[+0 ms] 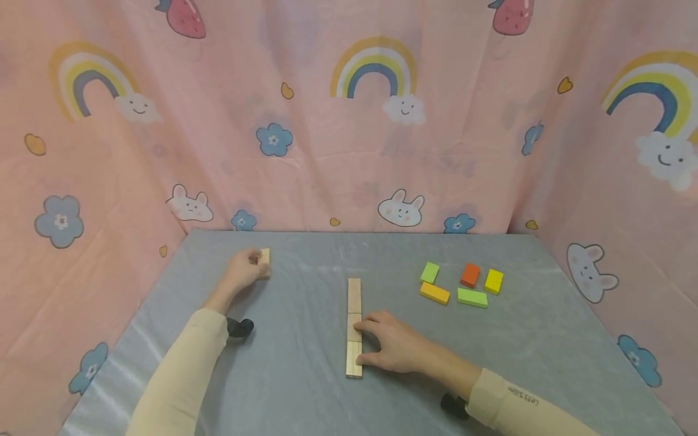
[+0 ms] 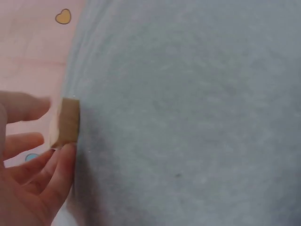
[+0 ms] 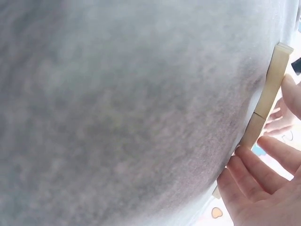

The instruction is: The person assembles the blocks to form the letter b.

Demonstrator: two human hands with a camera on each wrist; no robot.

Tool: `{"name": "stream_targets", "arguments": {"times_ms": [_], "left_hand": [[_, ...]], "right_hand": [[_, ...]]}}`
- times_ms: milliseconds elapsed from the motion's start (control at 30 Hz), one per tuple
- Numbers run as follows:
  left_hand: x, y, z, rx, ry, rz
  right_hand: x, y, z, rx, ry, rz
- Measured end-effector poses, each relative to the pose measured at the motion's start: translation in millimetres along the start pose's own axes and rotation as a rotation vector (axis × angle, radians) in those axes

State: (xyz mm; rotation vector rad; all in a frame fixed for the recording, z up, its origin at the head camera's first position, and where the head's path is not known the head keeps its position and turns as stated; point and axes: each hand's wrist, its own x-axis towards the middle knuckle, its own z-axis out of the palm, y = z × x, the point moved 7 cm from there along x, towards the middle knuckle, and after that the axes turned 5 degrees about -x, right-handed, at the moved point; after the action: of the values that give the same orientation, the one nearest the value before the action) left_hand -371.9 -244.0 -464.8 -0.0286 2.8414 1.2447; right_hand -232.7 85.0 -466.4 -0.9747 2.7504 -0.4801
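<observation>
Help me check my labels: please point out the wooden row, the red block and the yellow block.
Wooden row [image 1: 353, 335]: head view, top face of its middle piece.
Red block [image 1: 471, 274]: head view, top face.
Yellow block [image 1: 494, 279]: head view, top face.

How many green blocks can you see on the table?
2. One green block is behind the orange block; the other green block is in front of the red block and yellow block. No others show.

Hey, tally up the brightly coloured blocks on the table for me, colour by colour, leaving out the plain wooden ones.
Green blocks: 2
Orange block: 1
Red block: 1
Yellow block: 1
Total: 5
</observation>
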Motion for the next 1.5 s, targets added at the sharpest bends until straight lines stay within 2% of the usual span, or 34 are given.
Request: {"name": "stream_targets", "arguments": {"times_ms": [167,333,567,700,833,1133,1300,1500], "left_hand": [[0.9,1.3,2.0,0.035,-0.085,-0.001],[2.2,3.2,2.3,0.065,-0.122,-0.004],[3.9,3.4,3.5,0.071,-0.138,-0.007],[5.8,5.1,5.1,0.109,-0.146,0.001],[5.0,8.4,6.5,0.149,-0.151,0.016],[2.1,18.8,14.1,0.154,-0.150,0.065],[3.7,26.3,19.9,0.140,-0.159,0.094],[4.8,35.4,27.9,0.122,-0.176,0.111]], "right_hand": [[0.5,0.1,1.0,-0.003,-0.001,0.000],[0.3,-0.6,1.3,-0.006,-0.009,0.013],[0.4,-2.2,1.0,-0.011,-0.006,0.007],[0.3,-2.7,0.1,-0.008,-0.008,0.003],[0.7,-2.9,-0.1,-0.009,-0.015,0.003],[0.8,-0.3,-1.8,0.014,-0.038,0.034],[-0.8,1.5,-4.2,0.016,-0.008,0.022],[-5.7,4.5,-9.5,0.071,0.035,-0.007]]}}
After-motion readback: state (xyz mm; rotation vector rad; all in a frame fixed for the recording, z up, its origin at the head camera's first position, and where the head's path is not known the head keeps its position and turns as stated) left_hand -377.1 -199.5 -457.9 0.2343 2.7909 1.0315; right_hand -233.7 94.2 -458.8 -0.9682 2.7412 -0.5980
